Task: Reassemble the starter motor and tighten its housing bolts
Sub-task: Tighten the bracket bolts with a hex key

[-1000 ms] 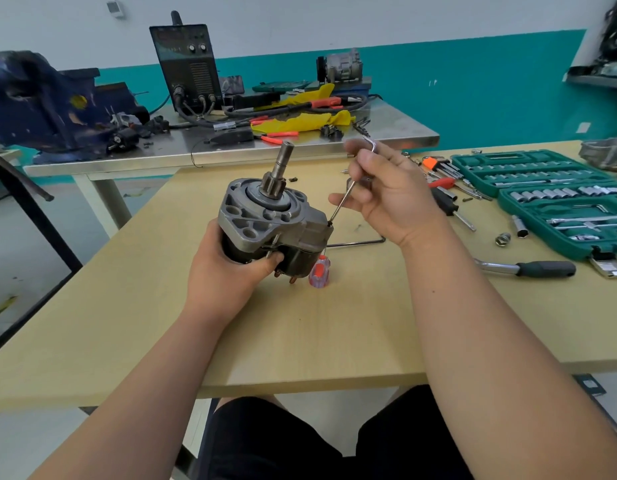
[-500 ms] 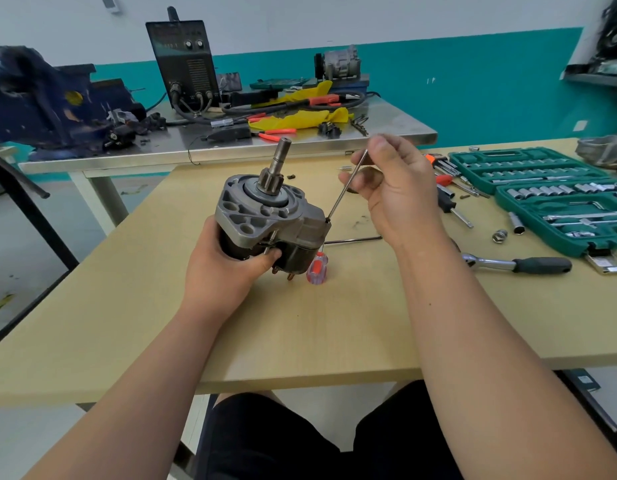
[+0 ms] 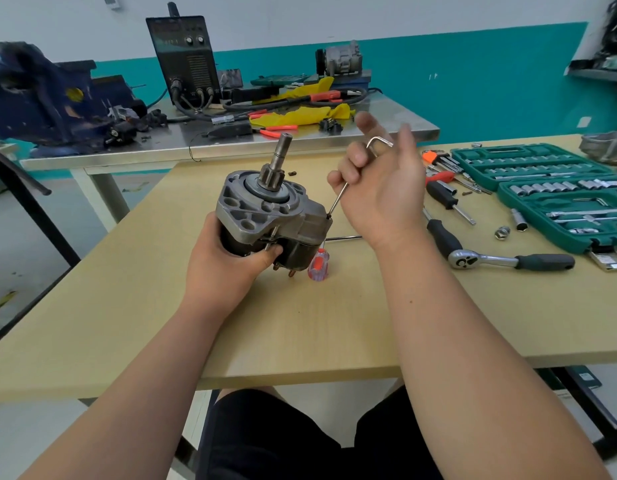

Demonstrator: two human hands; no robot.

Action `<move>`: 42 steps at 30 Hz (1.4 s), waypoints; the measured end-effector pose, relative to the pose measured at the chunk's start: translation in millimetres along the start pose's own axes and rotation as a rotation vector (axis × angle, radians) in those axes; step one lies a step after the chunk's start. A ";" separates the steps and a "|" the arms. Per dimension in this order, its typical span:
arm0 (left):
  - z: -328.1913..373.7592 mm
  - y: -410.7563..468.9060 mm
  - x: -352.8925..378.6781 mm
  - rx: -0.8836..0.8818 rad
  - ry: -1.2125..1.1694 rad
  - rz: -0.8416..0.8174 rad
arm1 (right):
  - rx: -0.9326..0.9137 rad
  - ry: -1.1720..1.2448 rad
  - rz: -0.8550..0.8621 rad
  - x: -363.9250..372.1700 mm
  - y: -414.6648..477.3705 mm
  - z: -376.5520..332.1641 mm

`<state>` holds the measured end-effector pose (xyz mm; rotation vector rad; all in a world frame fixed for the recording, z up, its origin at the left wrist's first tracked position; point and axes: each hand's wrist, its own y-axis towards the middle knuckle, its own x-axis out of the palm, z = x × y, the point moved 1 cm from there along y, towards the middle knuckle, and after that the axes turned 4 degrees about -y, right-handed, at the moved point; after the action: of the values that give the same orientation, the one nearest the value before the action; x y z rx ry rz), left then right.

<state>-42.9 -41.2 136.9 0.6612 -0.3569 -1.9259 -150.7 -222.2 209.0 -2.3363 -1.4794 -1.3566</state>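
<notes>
My left hand (image 3: 224,268) grips the starter motor (image 3: 269,216) from below and holds it upright above the wooden table (image 3: 161,323), its splined shaft pointing up. An L-shaped hex key (image 3: 338,197) has its long end seated in a bolt at the housing's right edge. My right hand (image 3: 376,188) pinches the key's shaft between curled fingers, while its thumb and other fingers spread upward around the bent end.
A small red-handled screwdriver (image 3: 319,265) stands by the motor, with a long thin rod (image 3: 345,238) lying behind. A ratchet (image 3: 508,261), screwdrivers (image 3: 445,199) and two open green socket cases (image 3: 563,202) lie right. A metal bench with a welder (image 3: 186,60) and blue vise (image 3: 40,98) stands behind.
My right hand has turned the hex key: its bent end swung round and now points up to the right, and my fingers have spread open around it. The motor stays in my left hand.
</notes>
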 end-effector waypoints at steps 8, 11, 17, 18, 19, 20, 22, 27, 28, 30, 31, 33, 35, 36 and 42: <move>0.7 -2.6 -0.8 0.007 0.004 0.000 | 0.173 0.212 -0.206 -11.3 2.7 -1.5; 1.5 -3.6 -0.8 0.007 -0.004 -0.004 | 0.164 0.223 -0.238 -14.3 1.5 -4.4; 2.6 -1.3 -1.2 0.011 -0.012 0.000 | -0.186 -0.320 0.135 0.5 -7.9 -0.9; 2.8 -1.7 -0.9 0.017 -0.007 -0.002 | -0.298 -0.492 0.256 8.4 -10.4 1.5; 2.9 -2.6 -0.6 0.021 -0.004 -0.005 | -0.384 -0.631 0.369 15.8 -12.8 4.0; 3.1 -3.3 -0.7 0.023 -0.003 -0.007 | -0.438 -0.716 0.456 21.9 -14.7 6.0; 3.1 -4.1 -0.9 0.021 -0.006 -0.007 | -0.436 -0.739 0.512 27.9 -16.1 8.0; 3.1 -2.8 -0.7 0.001 -0.014 -0.009 | -0.012 -0.186 0.112 12.8 -10.5 -5.8; 2.7 -2.4 -0.8 -0.002 -0.016 -0.009 | 0.055 -0.079 0.032 8.4 -9.1 -8.4; 1.5 -2.0 -0.4 -0.006 -0.021 -0.009 | 0.138 0.092 -0.077 0.6 -7.3 -10.7; 1.2 -1.7 -0.1 -0.010 -0.023 -0.007 | 0.158 0.146 -0.110 -2.7 -6.5 -10.7; 1.2 -1.1 -0.1 -0.014 -0.026 -0.003 | 0.170 0.200 -0.145 -7.4 -5.1 -9.5; 1.0 -0.7 -0.2 -0.013 -0.027 -0.001 | 0.168 0.231 -0.163 -10.3 -3.2 -7.5; 0.8 -0.7 -0.6 -0.013 -0.026 0.001 | 0.169 0.243 -0.167 -11.5 -2.3 -6.9; 1.5 -1.7 -0.3 -0.017 -0.013 0.006 | -0.063 -0.070 0.102 0.4 -4.9 -5.8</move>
<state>-44.9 -40.3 137.3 0.6361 -0.3498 -1.9261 -158.0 -222.0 210.9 -2.4847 -1.3330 -1.3280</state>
